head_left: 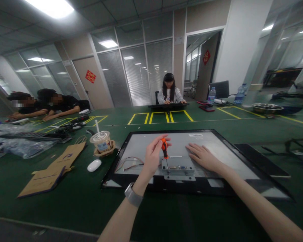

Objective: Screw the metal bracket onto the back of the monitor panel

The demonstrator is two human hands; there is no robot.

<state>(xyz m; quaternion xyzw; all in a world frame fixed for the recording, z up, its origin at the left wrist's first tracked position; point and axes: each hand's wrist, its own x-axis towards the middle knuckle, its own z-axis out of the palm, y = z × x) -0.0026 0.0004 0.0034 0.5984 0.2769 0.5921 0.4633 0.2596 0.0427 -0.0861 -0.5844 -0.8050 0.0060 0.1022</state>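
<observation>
Left hand wrapped round the orange screwdriver, likely light, stiff and best gripped by that handle, tip down at the metal bracket on a probably fragile panel, right hand spread flat there, holding nothing, and farther out, a cup of pale drink and a steel bowl, contents unclear.

From here, I see the left hand covering part of the orange screwdriver, and I cannot tell whether its tip touches the metal bracket. The print on the cup is too small to read. Both forearms and the clear plastic wrap run off frame.
</observation>
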